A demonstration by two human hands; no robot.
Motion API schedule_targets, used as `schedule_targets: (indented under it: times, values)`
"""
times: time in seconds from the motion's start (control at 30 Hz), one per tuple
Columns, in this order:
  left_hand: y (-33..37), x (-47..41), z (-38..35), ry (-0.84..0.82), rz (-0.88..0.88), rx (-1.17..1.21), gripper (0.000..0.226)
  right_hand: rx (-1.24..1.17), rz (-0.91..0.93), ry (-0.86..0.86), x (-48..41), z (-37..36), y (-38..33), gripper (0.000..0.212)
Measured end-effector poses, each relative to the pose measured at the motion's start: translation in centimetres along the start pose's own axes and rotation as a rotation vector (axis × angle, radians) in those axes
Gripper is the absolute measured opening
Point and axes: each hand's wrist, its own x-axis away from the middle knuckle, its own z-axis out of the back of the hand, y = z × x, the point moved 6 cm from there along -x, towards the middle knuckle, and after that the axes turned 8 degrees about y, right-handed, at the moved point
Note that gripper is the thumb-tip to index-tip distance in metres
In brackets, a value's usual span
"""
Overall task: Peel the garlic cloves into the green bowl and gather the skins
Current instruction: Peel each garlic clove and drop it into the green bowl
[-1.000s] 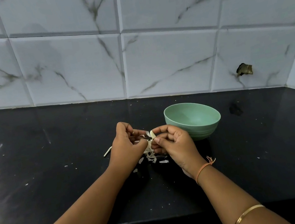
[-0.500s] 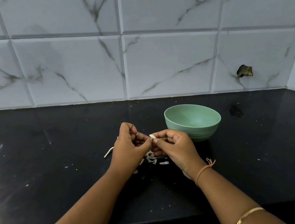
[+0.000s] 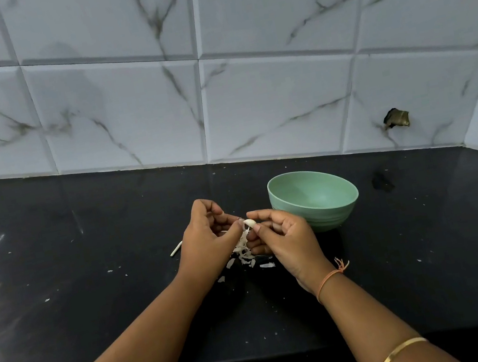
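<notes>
A small pale garlic clove (image 3: pixel 249 222) is pinched between the thumb and forefinger of my right hand (image 3: pixel 287 242). My left hand (image 3: pixel 206 237) meets it from the left, its thumb and fingertips pinching a strip of skin at the clove. Under both hands a loose pile of white garlic skins (image 3: pixel 244 253) lies on the black counter. The green bowl (image 3: pixel 314 199) stands upright just right of my right hand; what I see of its inside shows no cloves.
A thin white stem piece (image 3: pixel 176 249) lies left of my left hand. Small skin flecks are scattered over the black counter (image 3: pixel 93 302). A marble-tiled wall (image 3: pixel 249 99) rises behind, with a chipped hole (image 3: pixel 396 118) at right. The counter's front edge runs under my forearms.
Both hands stayed above the skin pile, working the clove. My right-hand fingers have turned the clove a little, and a strip of skin now hangs from it.
</notes>
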Motion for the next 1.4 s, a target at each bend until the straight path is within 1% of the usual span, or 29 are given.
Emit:
schedule_targets:
  times: [0.07,0.23,0.4,0.67,1.0,1.13,1.3,1.4]
  values:
    - [0.12,0.1,-0.15,-0.028,-0.008,0.007,0.03,0.002,0.011,0.006,0.04,0.03,-0.11,0.019]
    - [0.13,0.15,-0.12,-0.033,0.015,0.034,0.035,-0.016,0.012,0.016,0.06,0.1,-0.25,0.017]
    - [0.08,0.21,-0.33,-0.074,0.014,0.058,0.036,0.006,0.011,-0.022,0.15,-0.09,-0.29,0.016]
    - [-0.07,-0.01,-0.09,-0.037,0.007,0.019,0.036,0.021,0.027,-0.054,0.23,-0.17,-0.36,0.021]
    - [-0.22,-0.08,-0.15,-0.046,0.011,-0.001,0.034,-0.007,-0.024,-0.105,0.3,-0.44,-0.17,0.013]
    - [-0.14,-0.07,-0.18,-0.051,0.01,-0.005,0.032,0.008,-0.032,-0.11,0.37,-0.52,-0.24,0.015]
    - [-0.38,-0.21,0.09,-0.003,0.015,-0.052,0.03,-0.021,-0.037,-0.08,0.37,-0.4,-0.41,0.017]
    - [-0.77,-0.43,0.47,0.062,0.04,-0.072,0.029,-0.025,-0.029,-0.066,0.42,-0.34,-0.52,0.017]
